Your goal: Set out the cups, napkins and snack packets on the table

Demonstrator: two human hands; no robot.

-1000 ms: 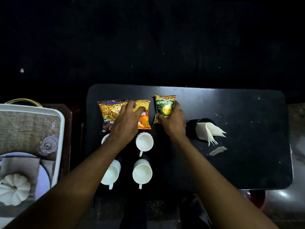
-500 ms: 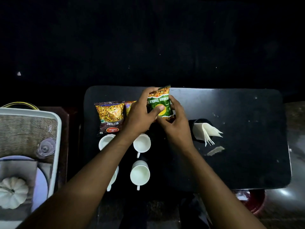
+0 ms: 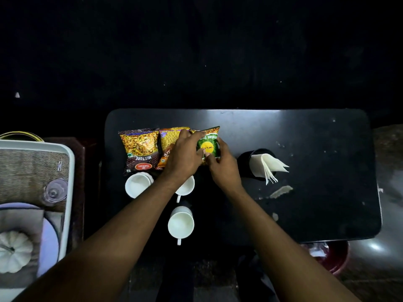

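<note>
Crinkly foil green packet is pinched by our left hand and right hand; it's probably light and slippery, so we'd grip the edges.

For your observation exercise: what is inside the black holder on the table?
The black holder holds folded white napkins, fanning out over its rim to the right. Their lower ends and the holder's bottom are hidden inside.

Two bare forearms, no sleeves, watch or rings.
</note>
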